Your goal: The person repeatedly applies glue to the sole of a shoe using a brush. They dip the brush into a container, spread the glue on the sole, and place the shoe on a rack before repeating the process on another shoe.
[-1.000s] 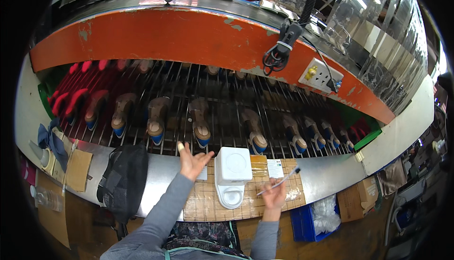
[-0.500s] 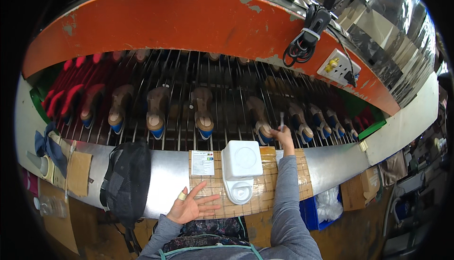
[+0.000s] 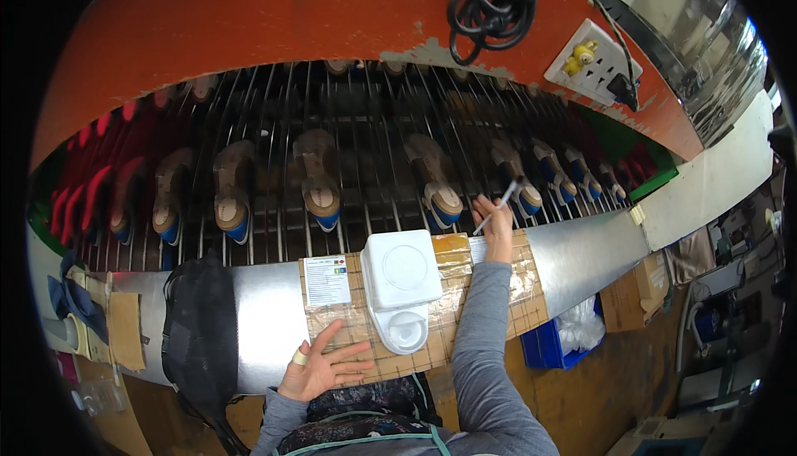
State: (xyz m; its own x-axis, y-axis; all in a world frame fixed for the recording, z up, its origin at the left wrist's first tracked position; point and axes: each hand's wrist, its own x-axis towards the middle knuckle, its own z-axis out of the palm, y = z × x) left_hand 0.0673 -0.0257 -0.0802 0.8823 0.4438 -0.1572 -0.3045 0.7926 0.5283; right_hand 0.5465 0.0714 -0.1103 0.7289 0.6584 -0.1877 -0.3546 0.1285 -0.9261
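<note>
Pinching a thin brush (image 3: 505, 197), the right hand (image 3: 498, 228) reaches over the far edge of the cardboard (image 3: 448, 315) with its fingers closed around the handle. The brush is pale and narrow and slants up to the right; its upper end looks dark and blurred. That end lies in front of a shoe (image 3: 529, 200) on the rods (image 3: 374, 182), and whether they touch I cannot tell. The shoe has a tan insole and a pale edge. Another shoe (image 3: 444, 197) lies just left of the fingers, part of a row along the metal rods; several in the row show blue at the near end, while those at far left glow red.

The left hand (image 3: 322, 371) is spread wide, palm up and holding nothing, over the near left edge of the cardboard. A pale wrap (image 3: 300, 358) circles its thumb.

Between the two hands stands a white container (image 3: 400, 273) with a round cup at its near end. A printed sheet (image 3: 326, 282) lies to its left; the right wrist and forearm partly cover a second sheet (image 3: 478, 248). Farther left, a black bag (image 3: 202, 323) sits across the steel ledge (image 3: 270, 315). Above, an orange beam (image 3: 290, 8) hides the far part of the rods, with a coiled cable (image 3: 496, 12) hanging before it and a socket strip (image 3: 585, 62) fixed on it. At lower right, a blue bin (image 3: 544, 350) holds clear plastic (image 3: 579, 326).
</note>
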